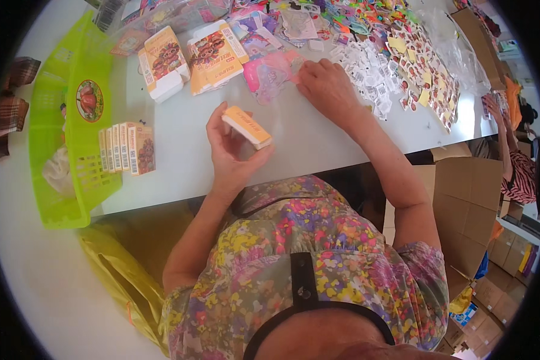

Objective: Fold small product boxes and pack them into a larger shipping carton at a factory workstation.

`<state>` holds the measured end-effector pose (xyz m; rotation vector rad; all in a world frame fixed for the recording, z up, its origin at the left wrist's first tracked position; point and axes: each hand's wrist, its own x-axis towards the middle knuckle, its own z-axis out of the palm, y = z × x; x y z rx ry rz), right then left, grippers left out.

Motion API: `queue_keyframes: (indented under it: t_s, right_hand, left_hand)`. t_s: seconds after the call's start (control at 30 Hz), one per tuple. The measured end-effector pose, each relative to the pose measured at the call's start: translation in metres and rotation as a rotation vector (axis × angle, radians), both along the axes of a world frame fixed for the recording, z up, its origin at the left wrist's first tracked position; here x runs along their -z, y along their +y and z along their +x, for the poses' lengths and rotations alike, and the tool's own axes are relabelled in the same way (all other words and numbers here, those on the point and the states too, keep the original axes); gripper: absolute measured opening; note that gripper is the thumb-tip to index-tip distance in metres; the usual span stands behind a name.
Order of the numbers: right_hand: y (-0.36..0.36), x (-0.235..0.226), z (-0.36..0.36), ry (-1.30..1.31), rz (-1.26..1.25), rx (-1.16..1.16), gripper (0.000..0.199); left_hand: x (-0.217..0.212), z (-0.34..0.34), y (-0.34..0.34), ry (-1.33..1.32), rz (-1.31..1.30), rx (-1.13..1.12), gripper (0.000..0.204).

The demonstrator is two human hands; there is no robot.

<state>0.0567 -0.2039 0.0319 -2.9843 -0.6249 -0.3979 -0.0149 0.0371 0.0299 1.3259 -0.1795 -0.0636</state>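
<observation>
My left hand (pixel 229 157) grips a small orange-and-white carton (pixel 249 127) between thumb and fingers, tilted above the table. My right hand (pixel 330 91) has its fingers curled down at the right edge of a pink translucent packet (pixel 267 78); the fingertips are partly hidden. Beyond the left hand lie a printed orange carton with white flaps (pixel 164 63) and flat orange cartons (pixel 217 57). Several filled-looking small boxes (pixel 126 149) stand in a row on the left, beside a green plastic basket (pixel 72 66).
White-and-black printed slips (pixel 372 75) and stickers with brown-and-red pictures (pixel 429 66) are heaped on the right. Colourful small plastic pieces (pixel 366 15) cover the far side. A clear tray (pixel 168 15) stands far left. A cardboard box (pixel 465 204) stands beside the table; another person's arm (pixel 504 135) shows at right.
</observation>
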Motion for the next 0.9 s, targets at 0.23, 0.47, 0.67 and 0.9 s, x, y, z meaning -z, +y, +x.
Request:
queue_keyframes:
  t_s: [0.23, 0.47, 0.67, 0.9]
  right_hand:
    - [-0.005, -0.014, 0.001, 0.043, 0.157, -0.14, 0.033]
    - [0.044, -0.01, 0.021, 0.103, 0.257, -0.08, 0.042]
    - [0.033, -0.012, 0.014, 0.372, 0.496, 0.051, 0.025]
    - [0.013, -0.081, -0.034, 0.394, 1.325, 0.105, 0.012]
  left_hand:
    - [0.017, 0.003, 0.004, -0.115, 0.117, 0.047, 0.086]
    - [0.018, 0.0, 0.0, -0.194, 0.232, 0.086, 0.082]
    - [0.017, 0.002, -0.003, -0.177, 0.211, -0.009, 0.085]
    - [0.009, 0.009, -0.018, -0.086, 0.338, -0.163, 0.079]
